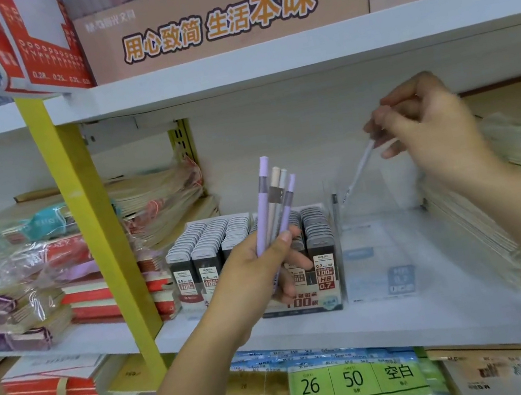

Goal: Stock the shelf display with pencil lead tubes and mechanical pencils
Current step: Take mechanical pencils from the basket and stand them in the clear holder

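- L hand [254,268]: fingers and thumb curled tight round the lower ends of a bunch of mech. pencils [272,202]. I count four: two lilac, one beige, one whitish.
- The bunch stands nearly upright, tops leaning a bit to the right, and sits in front of the lead tubes.
- R hand [432,132]: thumb and fingertips pinch a single pale pencil [360,169] by its upper end; other fingers loosely bent.
- That pencil is tilted, tip down and to the left, over the clear bin [400,278]. It's blurred, so I can't tell if the tip touches anything.
- Lead tubes [204,242]: dark cases w/ grey caps, packed in rows in a display box on the white shelf [413,320], labels reading 0.5 and 0.7 HB.
- The clear bin is just beside the tubes, on their right.
- Notebook stacks [467,230] lean just right of the bin.
- Plastic-wrapped packs [155,198] lie left of the tubes, behind a yellow post [93,226].
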`<action>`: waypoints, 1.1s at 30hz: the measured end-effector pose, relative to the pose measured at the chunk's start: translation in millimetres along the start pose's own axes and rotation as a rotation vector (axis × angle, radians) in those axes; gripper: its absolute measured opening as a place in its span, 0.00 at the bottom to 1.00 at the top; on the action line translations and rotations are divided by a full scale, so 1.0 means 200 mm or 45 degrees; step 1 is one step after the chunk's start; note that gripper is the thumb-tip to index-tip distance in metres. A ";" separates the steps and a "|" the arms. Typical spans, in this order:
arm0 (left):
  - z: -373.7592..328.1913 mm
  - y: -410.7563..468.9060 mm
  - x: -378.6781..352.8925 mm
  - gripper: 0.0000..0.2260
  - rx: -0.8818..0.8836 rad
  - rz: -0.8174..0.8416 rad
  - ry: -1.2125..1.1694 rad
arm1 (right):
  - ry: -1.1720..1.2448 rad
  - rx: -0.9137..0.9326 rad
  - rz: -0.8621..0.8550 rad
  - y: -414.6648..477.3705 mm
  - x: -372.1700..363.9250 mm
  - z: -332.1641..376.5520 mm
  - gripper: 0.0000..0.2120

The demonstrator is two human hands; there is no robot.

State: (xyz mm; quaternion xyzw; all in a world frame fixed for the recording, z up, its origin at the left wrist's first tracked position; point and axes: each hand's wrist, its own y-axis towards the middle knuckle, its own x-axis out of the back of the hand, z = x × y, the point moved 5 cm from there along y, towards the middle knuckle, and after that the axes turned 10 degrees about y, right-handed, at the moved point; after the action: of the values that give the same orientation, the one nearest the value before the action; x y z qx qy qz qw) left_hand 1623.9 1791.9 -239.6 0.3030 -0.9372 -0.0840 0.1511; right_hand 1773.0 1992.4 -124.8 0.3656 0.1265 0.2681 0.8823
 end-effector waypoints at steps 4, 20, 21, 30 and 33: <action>0.00 0.00 0.01 0.09 -0.028 -0.019 -0.010 | -0.377 0.007 0.241 -0.03 -0.08 -0.15 0.12; 0.04 0.01 0.00 0.09 -0.014 -0.027 0.003 | -0.530 0.026 0.416 -0.04 -0.20 -0.34 0.14; 0.05 0.01 0.00 0.09 -0.013 -0.026 0.006 | -0.548 0.021 0.436 -0.05 -0.22 -0.34 0.14; 0.06 0.01 0.00 0.09 0.018 -0.013 -0.047 | -0.861 -0.005 0.595 -0.07 -0.24 -0.34 0.09; 0.04 0.00 -0.02 0.09 0.014 0.033 -0.082 | -0.672 0.101 0.350 -0.12 -0.21 -0.21 0.08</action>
State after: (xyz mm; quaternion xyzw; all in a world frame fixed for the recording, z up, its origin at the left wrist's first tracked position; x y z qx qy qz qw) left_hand 1624.4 1793.5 -247.6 0.2889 -0.9458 -0.0866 0.1202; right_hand 1729.7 1980.0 -169.9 0.4707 -0.1477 0.2756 0.8250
